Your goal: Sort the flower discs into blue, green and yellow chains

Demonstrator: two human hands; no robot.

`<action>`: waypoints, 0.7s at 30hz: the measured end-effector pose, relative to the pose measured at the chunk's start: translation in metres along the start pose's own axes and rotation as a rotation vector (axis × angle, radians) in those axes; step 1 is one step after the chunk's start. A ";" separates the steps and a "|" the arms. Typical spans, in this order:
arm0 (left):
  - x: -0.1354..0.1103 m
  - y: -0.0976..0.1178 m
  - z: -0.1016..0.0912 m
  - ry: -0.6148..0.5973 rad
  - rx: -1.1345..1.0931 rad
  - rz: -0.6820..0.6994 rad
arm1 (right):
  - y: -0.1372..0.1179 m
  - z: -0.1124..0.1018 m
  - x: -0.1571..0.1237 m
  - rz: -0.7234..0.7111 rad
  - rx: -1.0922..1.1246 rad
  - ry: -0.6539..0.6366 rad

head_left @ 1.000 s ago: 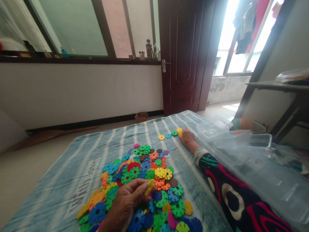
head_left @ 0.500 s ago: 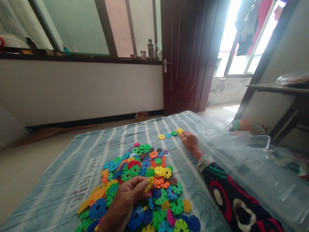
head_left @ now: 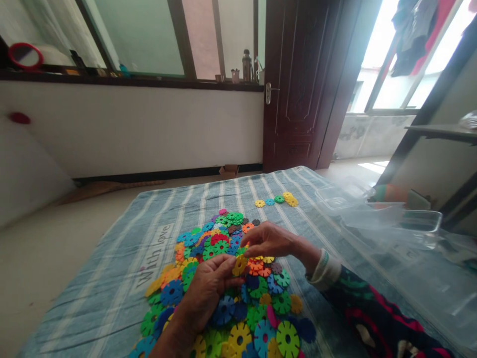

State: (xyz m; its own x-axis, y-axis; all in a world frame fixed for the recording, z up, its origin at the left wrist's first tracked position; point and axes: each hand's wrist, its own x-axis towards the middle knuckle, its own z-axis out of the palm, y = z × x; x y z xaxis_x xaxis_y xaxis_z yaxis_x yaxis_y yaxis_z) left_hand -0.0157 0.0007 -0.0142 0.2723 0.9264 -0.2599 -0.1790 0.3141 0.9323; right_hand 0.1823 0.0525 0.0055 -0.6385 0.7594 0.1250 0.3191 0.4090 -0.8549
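A heap of colourful plastic snowflake discs (head_left: 227, 278) lies on a blue striped cloth (head_left: 112, 278). My left hand (head_left: 208, 291) rests on the heap and pinches a yellow disc (head_left: 239, 265) between thumb and fingers. My right hand (head_left: 270, 240) hovers just above and beside that disc, fingers curled toward it; whether it touches the disc I cannot tell. A short row of discs (head_left: 278, 200), yellow, blue, green and yellow, lies apart at the far side of the cloth.
Clear plastic boxes and lids (head_left: 376, 219) stand at the right edge of the cloth. Beyond are a dark wooden door (head_left: 298, 84), a white wall with a window sill holding small items, and bare floor on the left.
My right hand has left the far row of discs and come back to the yellow disc held by my left hand. The view has shifted slightly.
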 end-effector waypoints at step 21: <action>0.003 0.000 -0.001 0.020 0.101 -0.031 | 0.116 -0.103 -0.036 0.576 -0.061 0.996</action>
State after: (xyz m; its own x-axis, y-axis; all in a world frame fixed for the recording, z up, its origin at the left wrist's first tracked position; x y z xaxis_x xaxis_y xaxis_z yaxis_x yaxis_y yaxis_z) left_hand -0.0159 0.0034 -0.0153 0.2568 0.9210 -0.2931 -0.0741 0.3211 0.9441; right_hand 0.3143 0.1243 -0.0465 0.4403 0.8934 0.0895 0.4347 -0.1249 -0.8919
